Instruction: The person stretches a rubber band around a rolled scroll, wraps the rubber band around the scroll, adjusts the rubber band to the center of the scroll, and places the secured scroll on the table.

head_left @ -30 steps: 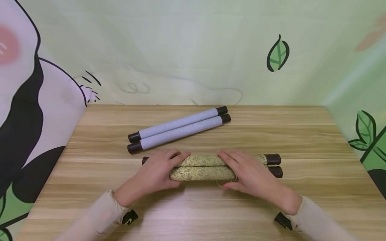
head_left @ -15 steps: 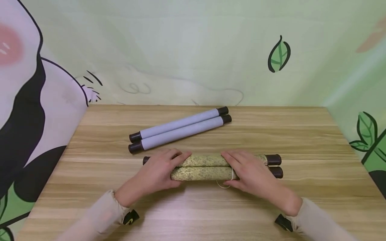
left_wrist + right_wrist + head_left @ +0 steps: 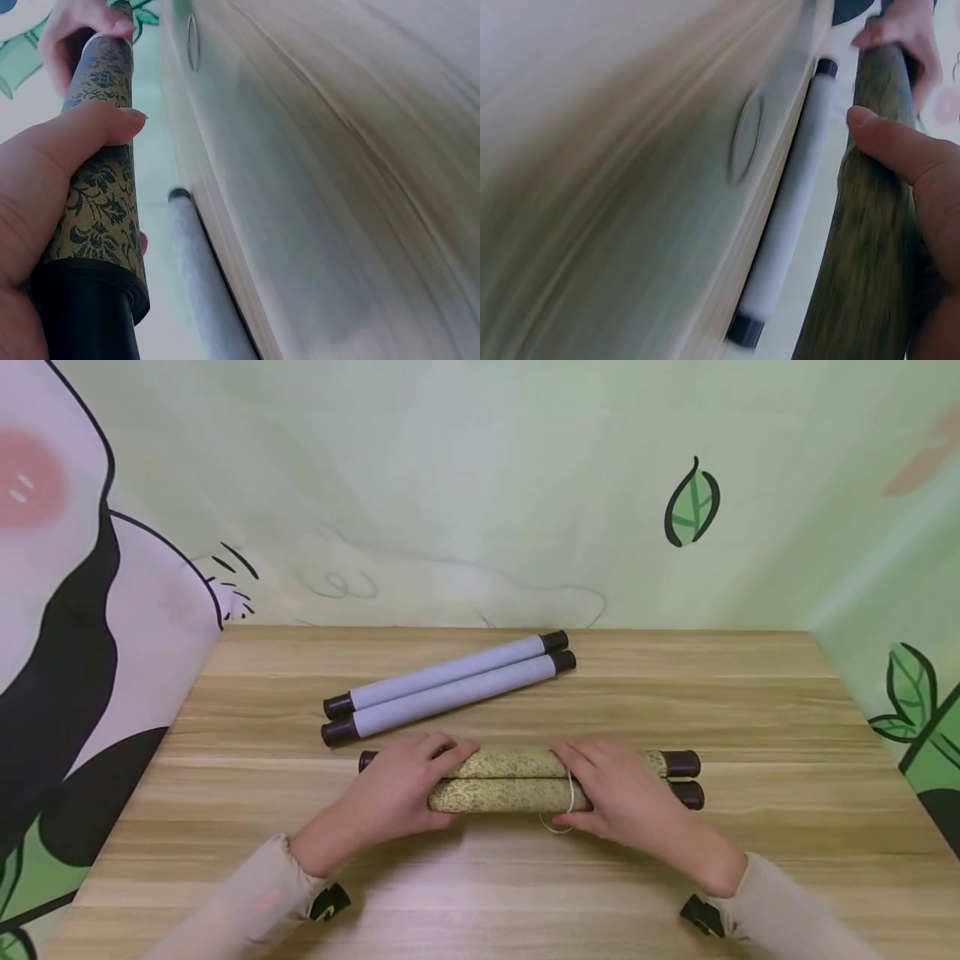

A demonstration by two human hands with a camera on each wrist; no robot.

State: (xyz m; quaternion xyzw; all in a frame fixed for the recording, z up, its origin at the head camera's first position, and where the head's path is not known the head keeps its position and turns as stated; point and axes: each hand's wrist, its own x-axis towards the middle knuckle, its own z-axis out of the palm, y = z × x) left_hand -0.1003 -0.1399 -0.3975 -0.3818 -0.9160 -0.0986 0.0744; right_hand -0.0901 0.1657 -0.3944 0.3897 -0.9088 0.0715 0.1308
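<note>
A person's two hands grasp a gold scroll over the near half of a wooden table (image 3: pixel 750 718). The gold scroll (image 3: pixel 510 795) is wrapped in flowered cloth and is made of two rolls lying side by side, one behind the other, roughly level across the head view. In both wrist views the backdrop shows between it and the tabletop, so it is held up off the wood.

The left hand (image 3: pixel 397 785) is wrapped around one end, its thumb on the near side and its fingers over the far side. The right hand (image 3: pixel 618 789) grips toward the other end in the same way. Black ends (image 3: pixel 682 764) stick out past the right hand, and one shows just past the left.

A white string (image 3: pixel 572 797) crosses the front roll beside the right hand's fingers, with a thin loop dipping below the scroll in the head view.

Behind, near the left hand but apart from it, a pale blue scroll (image 3: pixel 450 696) rests on the table at a slant, its right end farther back. It too has two rolls and dark caps.

Light sleeves (image 3: pixel 240 897) cover both forearms, with a small black device (image 3: pixel 330 902) at each wrist. A pale green backdrop (image 3: pixel 487 468) stands behind, printed with a leaf (image 3: pixel 693 506).
</note>
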